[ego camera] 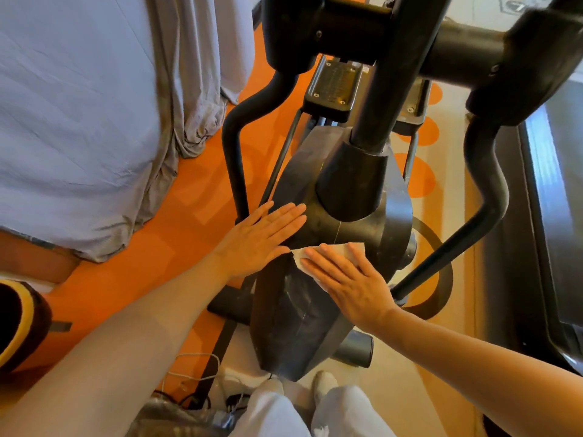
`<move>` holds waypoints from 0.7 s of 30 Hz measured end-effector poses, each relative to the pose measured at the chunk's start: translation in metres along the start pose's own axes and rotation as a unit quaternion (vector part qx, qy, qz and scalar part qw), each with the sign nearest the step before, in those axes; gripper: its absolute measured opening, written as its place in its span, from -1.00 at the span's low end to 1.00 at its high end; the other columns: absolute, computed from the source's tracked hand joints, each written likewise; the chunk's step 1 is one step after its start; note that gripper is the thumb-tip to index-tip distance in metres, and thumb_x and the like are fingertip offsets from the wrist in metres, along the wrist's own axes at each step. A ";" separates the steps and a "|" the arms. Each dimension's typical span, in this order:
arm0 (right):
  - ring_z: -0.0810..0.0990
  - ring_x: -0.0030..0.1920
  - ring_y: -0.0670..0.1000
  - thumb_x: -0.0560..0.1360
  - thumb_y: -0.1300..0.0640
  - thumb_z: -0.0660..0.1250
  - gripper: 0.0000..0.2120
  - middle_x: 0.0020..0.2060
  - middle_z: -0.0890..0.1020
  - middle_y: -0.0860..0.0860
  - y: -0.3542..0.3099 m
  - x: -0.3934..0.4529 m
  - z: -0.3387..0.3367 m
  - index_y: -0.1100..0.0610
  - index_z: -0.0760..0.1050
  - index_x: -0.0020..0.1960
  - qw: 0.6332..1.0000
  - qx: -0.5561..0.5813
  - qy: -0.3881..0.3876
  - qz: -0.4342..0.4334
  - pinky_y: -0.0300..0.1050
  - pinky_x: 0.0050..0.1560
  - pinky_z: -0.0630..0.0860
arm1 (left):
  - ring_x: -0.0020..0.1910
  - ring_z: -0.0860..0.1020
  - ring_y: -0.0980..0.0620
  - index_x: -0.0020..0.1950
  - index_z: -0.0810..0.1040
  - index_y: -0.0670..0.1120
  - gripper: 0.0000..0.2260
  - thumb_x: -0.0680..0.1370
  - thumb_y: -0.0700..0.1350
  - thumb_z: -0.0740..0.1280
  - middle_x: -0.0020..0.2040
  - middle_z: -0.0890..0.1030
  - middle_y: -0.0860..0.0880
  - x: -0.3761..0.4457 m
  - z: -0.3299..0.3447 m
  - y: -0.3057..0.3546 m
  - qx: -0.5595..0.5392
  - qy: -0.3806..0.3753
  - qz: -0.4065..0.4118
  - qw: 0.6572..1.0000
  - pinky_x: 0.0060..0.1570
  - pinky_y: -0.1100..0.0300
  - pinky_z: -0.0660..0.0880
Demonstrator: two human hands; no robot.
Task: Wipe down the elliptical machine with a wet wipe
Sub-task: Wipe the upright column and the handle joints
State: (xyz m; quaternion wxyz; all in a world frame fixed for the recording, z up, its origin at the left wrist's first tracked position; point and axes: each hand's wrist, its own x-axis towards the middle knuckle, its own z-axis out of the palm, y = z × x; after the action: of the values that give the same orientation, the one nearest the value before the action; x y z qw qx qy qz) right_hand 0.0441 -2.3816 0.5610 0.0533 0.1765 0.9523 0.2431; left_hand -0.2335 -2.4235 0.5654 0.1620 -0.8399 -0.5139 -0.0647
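White wipe (328, 252) pinned flat under my spread right hand (350, 285) on the elliptical (347, 234) housing, left hand (262, 238) flat bracing beside it; best keep even pressure, long overlapping strokes down the cover.

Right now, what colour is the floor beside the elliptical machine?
Orange floor, clearest left of the machine in the head view.

Grey bedsheet (79, 121), orange floor (176, 241), white cable (192, 367) by it
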 end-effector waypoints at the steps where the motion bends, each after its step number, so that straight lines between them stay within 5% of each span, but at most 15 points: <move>1: -0.33 0.55 0.18 0.48 -0.15 0.39 0.09 0.55 -0.36 0.08 0.002 -0.001 0.002 0.09 -0.41 0.56 1.000 -0.005 0.005 -0.008 0.22 0.48 -0.41 | 0.60 -0.13 -0.05 0.61 -0.27 -0.11 -0.38 0.67 0.11 -0.07 0.62 -0.25 -0.08 0.000 0.001 0.000 -0.003 0.003 -0.006 1.000 0.54 -0.02 -0.04; 5: -0.32 0.56 0.16 0.47 -0.18 0.38 0.10 0.55 -0.35 0.09 0.012 -0.006 0.008 0.12 -0.41 0.56 0.999 -0.007 0.022 -0.046 0.18 0.50 -0.39 | 0.60 0.00 -0.04 0.63 -0.15 -0.09 -0.49 0.72 0.05 -0.10 0.62 -0.07 -0.08 -0.002 -0.004 0.009 -0.018 0.017 -0.036 0.999 0.53 -0.03 0.11; 8: -0.29 0.56 0.13 0.50 -0.15 0.35 0.06 0.56 -0.30 0.07 0.017 -0.008 0.011 0.13 -0.40 0.56 0.996 0.005 0.048 -0.071 0.13 0.52 -0.35 | 0.61 -0.06 -0.02 0.63 -0.19 -0.08 -0.50 0.73 0.03 -0.14 0.64 -0.15 -0.04 -0.003 -0.004 0.011 -0.012 0.013 -0.049 0.999 0.53 -0.02 0.08; 15: -0.26 0.58 0.08 0.51 -0.07 0.35 -0.08 0.57 -0.20 0.03 0.011 -0.003 0.013 0.08 -0.22 0.59 0.993 0.035 0.112 -0.014 0.10 0.53 -0.35 | 0.61 -0.04 -0.02 0.63 -0.12 -0.06 -0.51 0.73 0.06 -0.12 0.63 -0.06 -0.05 0.000 -0.010 0.006 -0.001 0.005 -0.038 0.999 0.55 0.01 -0.01; 21: -0.19 0.59 0.10 0.53 -0.08 0.11 -0.27 0.59 -0.12 0.04 -0.025 -0.006 0.034 0.10 -0.08 0.59 0.988 0.049 0.146 0.028 0.11 0.53 -0.33 | 0.59 0.06 -0.03 0.60 0.00 -0.10 -0.51 0.71 0.04 -0.03 0.60 0.05 -0.08 0.003 -0.005 0.003 0.014 0.049 -0.029 0.998 0.56 0.06 -0.05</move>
State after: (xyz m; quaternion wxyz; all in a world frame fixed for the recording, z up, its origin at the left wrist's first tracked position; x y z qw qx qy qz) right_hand 0.0484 -2.3894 0.5194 -0.1020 0.1682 0.9552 0.2211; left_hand -0.2294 -2.4240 0.5705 0.1967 -0.8179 -0.5307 -0.1035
